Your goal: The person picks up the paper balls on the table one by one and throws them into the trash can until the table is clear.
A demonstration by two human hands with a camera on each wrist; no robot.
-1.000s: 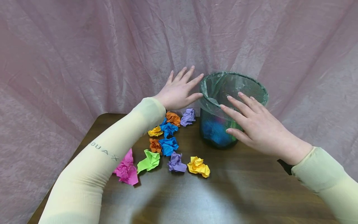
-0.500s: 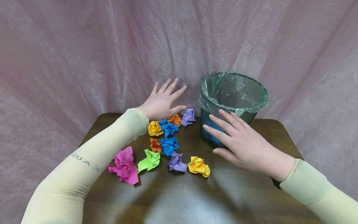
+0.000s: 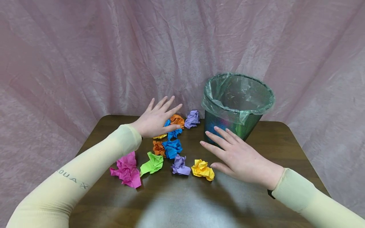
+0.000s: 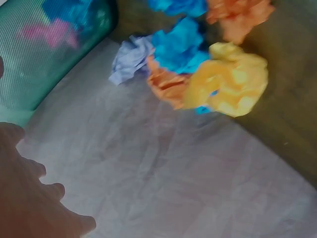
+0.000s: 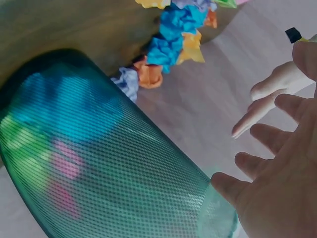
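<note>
Desk (image 3: 256, 196): near half bare. My left hand (image 3: 155, 120), fingers spread, hides a yellow paper ball (image 3: 159, 136); right hand (image 3: 239, 158), fingers spread, fronts mesh bin (image 3: 251, 123).

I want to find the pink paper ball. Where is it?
Start at the mesh bin on the brown table, then cross the heap of crumpled papers. The pink ball lies farthest from the bin, beside the green one; it's the only pink one outside the bin.

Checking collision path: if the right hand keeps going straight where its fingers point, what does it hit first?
Probably the mesh bin. The right hand is open, fingers aimed up and left at the bin's lower wall. Depth is unclear; they might pass just left of it.
</note>
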